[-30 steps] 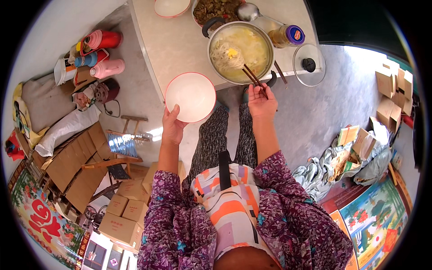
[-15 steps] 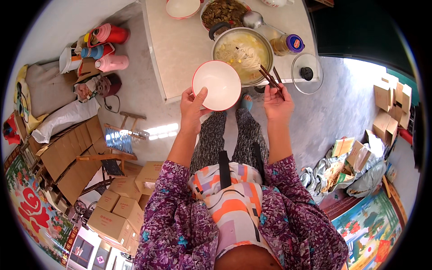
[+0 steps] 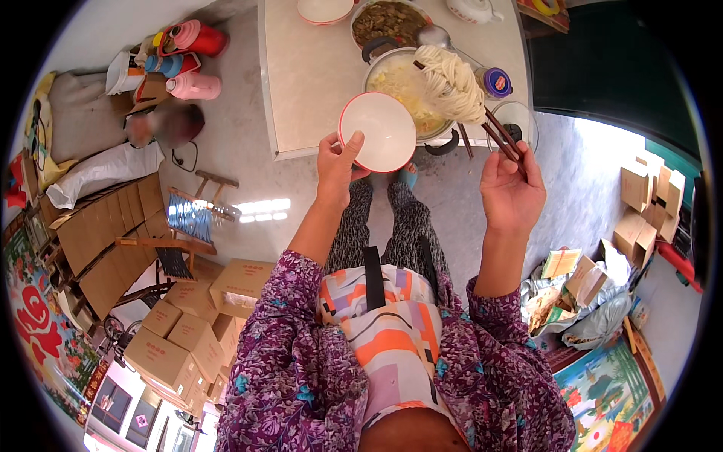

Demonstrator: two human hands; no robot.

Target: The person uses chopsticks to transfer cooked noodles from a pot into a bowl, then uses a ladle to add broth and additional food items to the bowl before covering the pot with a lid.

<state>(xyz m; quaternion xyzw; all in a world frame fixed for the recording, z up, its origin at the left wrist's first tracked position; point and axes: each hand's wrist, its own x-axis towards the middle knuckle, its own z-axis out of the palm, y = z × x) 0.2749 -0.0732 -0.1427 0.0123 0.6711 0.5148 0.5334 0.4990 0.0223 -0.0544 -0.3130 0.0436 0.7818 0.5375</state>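
In my left hand (image 3: 338, 167) is a white bowl (image 3: 376, 131) with a red rim, gripped at its lower left with the thumb over the edge, in front of the steel pot (image 3: 384, 79) of yellow broth. My right hand (image 3: 512, 184) is closed on dark wooden chopsticks (image 3: 504, 135), which lift a big clump of pale noodles (image 3: 448, 83) over the pot's right side. The bowl looks empty and overlaps the pot in view. A jar with a purple lid (image 3: 497, 81) and a glass lid (image 3: 527, 120) lie to the pot's right, partly hidden.
The pale table (image 3: 294, 98) also bears a dish of brown food (image 3: 384, 22), a ladle (image 3: 434, 36), another bowl (image 3: 324, 9) and a white teapot (image 3: 471, 9). Thermoses (image 3: 194, 86), a wooden chair (image 3: 188, 218) and cartons (image 3: 173, 346) stand leftward; boxes and bags (image 3: 580, 301) lie rightward.
My right hand has moved right, raising the noodles out of the broth into a larger hanging clump. My left hand has brought the bowl rightward and up, in front of the pot.
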